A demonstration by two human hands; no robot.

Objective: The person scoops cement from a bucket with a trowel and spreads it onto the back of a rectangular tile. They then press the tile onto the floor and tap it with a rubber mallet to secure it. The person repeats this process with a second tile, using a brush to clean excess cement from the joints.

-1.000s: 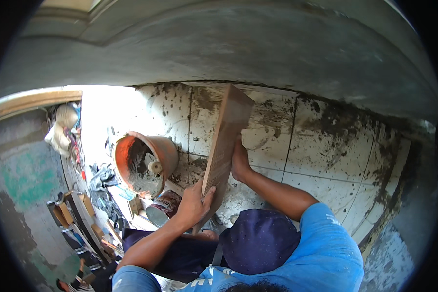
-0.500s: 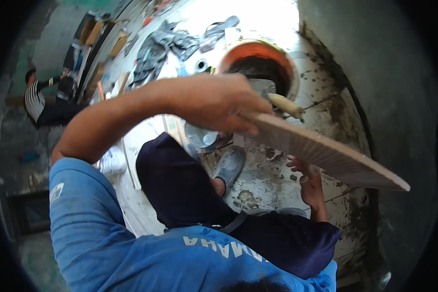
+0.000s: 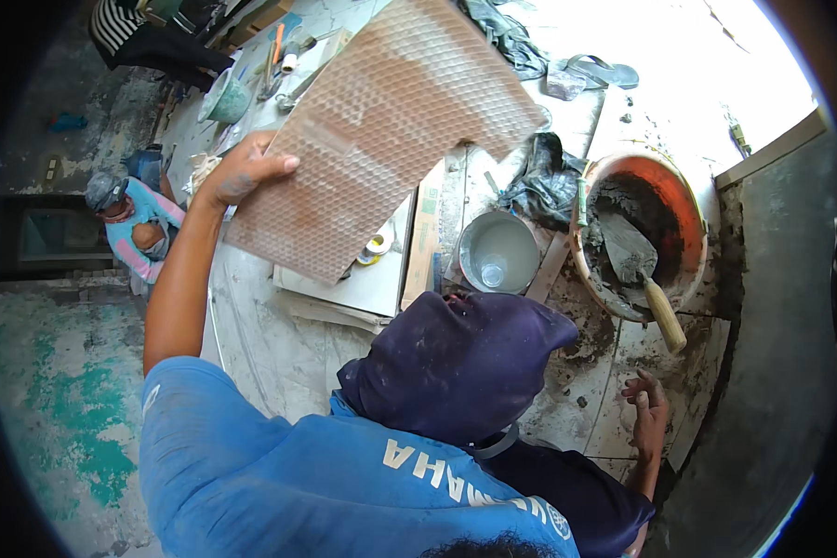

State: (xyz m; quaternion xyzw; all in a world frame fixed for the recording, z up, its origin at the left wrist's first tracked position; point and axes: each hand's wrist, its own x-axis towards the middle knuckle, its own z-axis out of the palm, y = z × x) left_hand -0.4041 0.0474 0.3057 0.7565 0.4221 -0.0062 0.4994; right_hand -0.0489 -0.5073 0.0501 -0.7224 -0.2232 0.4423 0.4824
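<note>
My left hand [image 3: 249,173] grips the edge of a large brown tile [image 3: 381,139], raised at upper left, its waffle-patterned face showing and a notch in one edge. My right hand [image 3: 647,405] is off the tile at lower right, fingers apart and loosely bent, over the stained tiled floor [image 3: 593,409]. Nearest it is an orange bucket [image 3: 684,200] of grey mortar, with a wooden-handled trowel [image 3: 628,248] resting in it. A grey pail [image 3: 481,244] with some liquid stands below the raised tile.
A co-worker in a cap [image 3: 130,216] crouches at left; another in stripes [image 3: 158,51] is above. Stacked pale tiles [image 3: 330,302], dark plastic sheeting [image 3: 544,191], a sandal [image 3: 604,73] and a green basin [image 3: 228,98] lie around. A grey wall [image 3: 790,298] runs along the right.
My left hand has lifted and swung the tile to the upper left, turning its patterned face into view. My right hand has let go and moved down to the right. The view has turned.
</note>
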